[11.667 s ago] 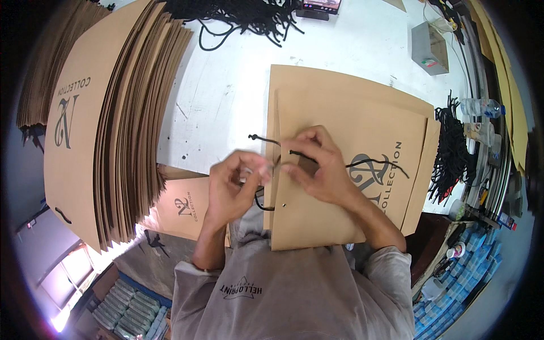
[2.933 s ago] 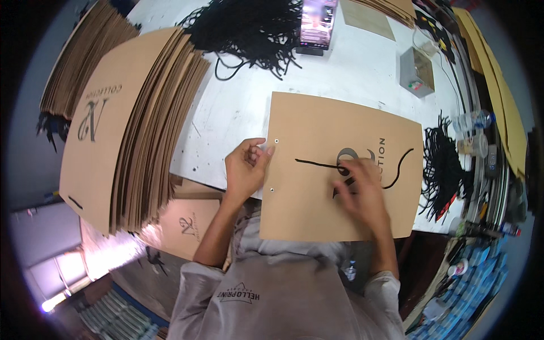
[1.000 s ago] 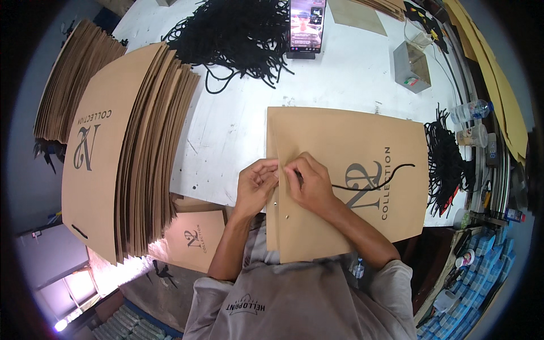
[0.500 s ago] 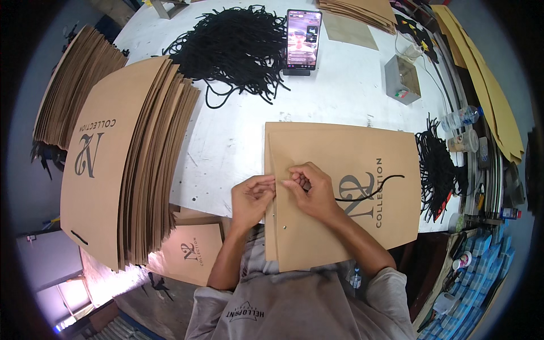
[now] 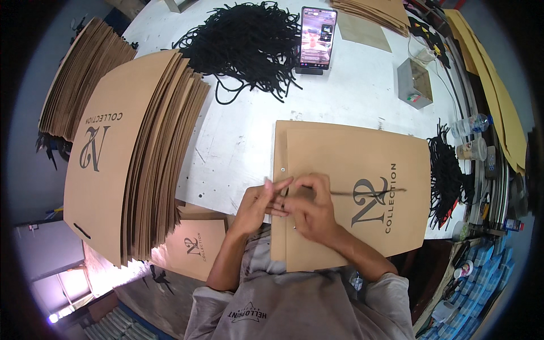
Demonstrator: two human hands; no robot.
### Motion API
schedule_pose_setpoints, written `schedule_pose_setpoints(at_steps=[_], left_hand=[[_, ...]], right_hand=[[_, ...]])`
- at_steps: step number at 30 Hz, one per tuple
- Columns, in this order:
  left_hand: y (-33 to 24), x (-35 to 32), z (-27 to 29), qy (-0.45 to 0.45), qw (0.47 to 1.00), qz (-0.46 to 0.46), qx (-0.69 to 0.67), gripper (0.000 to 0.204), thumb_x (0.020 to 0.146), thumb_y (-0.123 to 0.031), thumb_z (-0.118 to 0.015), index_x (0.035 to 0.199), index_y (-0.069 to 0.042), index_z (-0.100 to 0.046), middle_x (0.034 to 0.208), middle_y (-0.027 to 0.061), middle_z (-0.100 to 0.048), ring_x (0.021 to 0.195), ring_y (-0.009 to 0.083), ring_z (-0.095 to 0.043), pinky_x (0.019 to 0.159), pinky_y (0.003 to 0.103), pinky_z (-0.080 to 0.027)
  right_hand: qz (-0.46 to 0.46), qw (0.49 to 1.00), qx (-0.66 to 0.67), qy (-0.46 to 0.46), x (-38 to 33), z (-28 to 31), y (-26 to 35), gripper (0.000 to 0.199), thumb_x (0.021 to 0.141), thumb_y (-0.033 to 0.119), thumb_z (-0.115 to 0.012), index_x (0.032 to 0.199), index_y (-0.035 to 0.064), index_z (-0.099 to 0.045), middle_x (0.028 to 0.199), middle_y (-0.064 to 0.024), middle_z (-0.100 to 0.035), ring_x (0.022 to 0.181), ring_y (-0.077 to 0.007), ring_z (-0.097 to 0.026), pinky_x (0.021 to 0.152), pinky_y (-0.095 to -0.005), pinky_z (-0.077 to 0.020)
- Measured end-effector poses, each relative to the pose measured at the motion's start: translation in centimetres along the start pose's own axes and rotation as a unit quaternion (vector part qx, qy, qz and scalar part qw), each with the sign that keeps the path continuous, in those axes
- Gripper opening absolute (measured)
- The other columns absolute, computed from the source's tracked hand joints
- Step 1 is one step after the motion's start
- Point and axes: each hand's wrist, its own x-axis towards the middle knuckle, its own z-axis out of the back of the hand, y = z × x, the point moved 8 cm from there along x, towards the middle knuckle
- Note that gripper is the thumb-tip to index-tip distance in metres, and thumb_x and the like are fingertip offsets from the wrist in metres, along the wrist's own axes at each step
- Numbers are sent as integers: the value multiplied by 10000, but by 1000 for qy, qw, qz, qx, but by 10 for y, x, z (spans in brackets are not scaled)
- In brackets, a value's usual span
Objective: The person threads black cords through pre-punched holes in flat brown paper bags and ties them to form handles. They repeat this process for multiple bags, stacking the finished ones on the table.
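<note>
A brown paper bag point(image 5: 351, 153) with dark print lies flat on the table before me, on top of another one whose edge shows at the left. My left hand point(image 5: 258, 207) is at the bag's left edge, its fingers stretched out and its thumb raised. Facing it, my right hand point(image 5: 314, 212) bends its fingers round a thin black cord point(image 5: 368, 194), somewhat blurred. The cord trails rightward across the print. A small metal eyelet point(image 5: 283, 169) shows near the bag's edge above my hands; fingers partly hide the spot where they meet.
Stacked brown bags point(image 5: 119, 136) stand at the left. A heap of black cords point(image 5: 243, 48) lies at the back beside an upright phone point(image 5: 316, 39). Farther right are a grey box point(image 5: 415, 84), more black cords point(image 5: 445, 175) and a plastic bottle point(image 5: 471, 124).
Both hands have moved down along the bag's edge, uncovering the upper eyelet. My left fingers have spread from their hold at the edge. The cord has straightened; the view has shifted slightly.
</note>
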Motion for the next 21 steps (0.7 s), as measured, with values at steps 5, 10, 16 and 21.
schedule_pose_setpoints(at_steps=[5, 10, 16, 21], left_hand=[[2, 4, -1, -2, 993, -110, 48, 378, 1026, -115, -659, 1373, 29, -614, 897, 81, -706, 793, 115, -687, 701, 257, -573], [9, -5, 21, -165, 977, -115, 71, 177, 924, 60, -698, 1077, 16, -621, 937, 69, -685, 815, 109, -653, 709, 258, -538], [-29, -19, 9, -180, 848, -354, 350, 147, 931, 115, -653, 933, 5, -556, 998, 105, -673, 925, 140, -654, 773, 264, -540], [-7, 0, 27, -149, 958, -241, 38, 109, 931, 135, -647, 917, 30, -624, 1039, 116, -680, 951, 150, -668, 807, 266, -560]], right_hand=[[-11, 977, 205, 50, -3, -14, 11, 194, 827, -57, -707, 1011, 4, -710, 1052, -158, -644, 938, -297, -656, 836, -404, -552], [-292, 951, 104, -4, -7, -30, -57, 119, 902, -72, -673, 1014, -41, -698, 919, -131, -667, 743, -178, -659, 632, -300, -523], [-229, 965, 65, 111, 3, -37, -49, 134, 895, -47, -640, 1024, -27, -667, 891, -150, -607, 810, -240, -660, 707, -375, -515], [-295, 930, 182, 124, -3, -34, -70, 61, 969, 6, -622, 1008, -15, -663, 890, -89, -622, 792, -167, -604, 699, -316, -486]])
